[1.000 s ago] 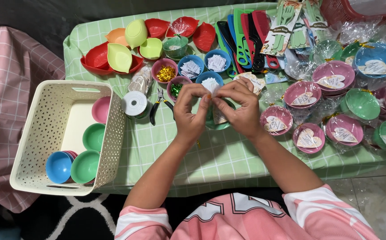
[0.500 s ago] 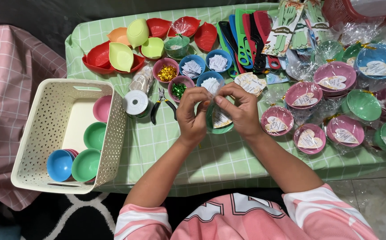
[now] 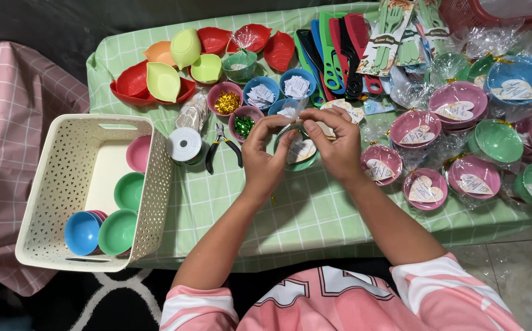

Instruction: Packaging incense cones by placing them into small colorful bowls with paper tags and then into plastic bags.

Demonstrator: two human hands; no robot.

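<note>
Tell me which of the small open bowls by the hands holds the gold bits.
The pink round bowl with gold foil bits, farthest left in its row. The blue bowls beside it hold white paper pieces; the pink bowl below holds green bits.

We see the basket (image 3: 64, 184) at the left with bowls (image 3: 116, 230) in it, and just to its right a ribbon spool (image 3: 185, 144) and pliers (image 3: 222, 144). Near the table's middle both hands (image 3: 266, 153) (image 3: 339, 147) hold a wrapped bowl (image 3: 298, 150). To the right lie more wrapped bowls (image 3: 459, 104), and on the far side the combs (image 3: 339, 52).
</note>
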